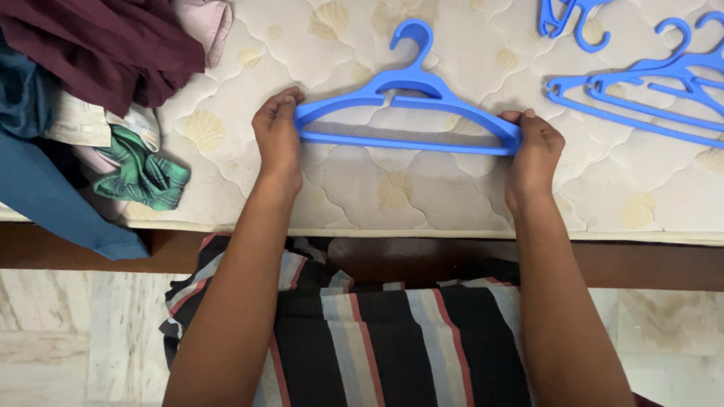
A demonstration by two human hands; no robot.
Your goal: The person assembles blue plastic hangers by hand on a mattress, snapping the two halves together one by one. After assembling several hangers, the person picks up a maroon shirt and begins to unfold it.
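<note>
I have the hanger (407, 113) by both ends, left hand (277, 139) pinched shut on one tip, right hand (537, 151) closed on the other, flat on the mattress (362, 188) between my fingers. I judge it readied for a garment; next calls for freeing one hand toward the clothes pile (98, 90) beyond my left. More hangers (648, 90) lie past my right; tiled floor (75, 332) below.

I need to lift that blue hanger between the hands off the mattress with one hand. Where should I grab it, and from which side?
Probably the hanger at the neck just under its hook, coming from above. It lies flat on the mattress, hook pointing away, and the neck sits midway between the ends, so it should hang level. The left hand and right hand pinch the two ends now.
</note>
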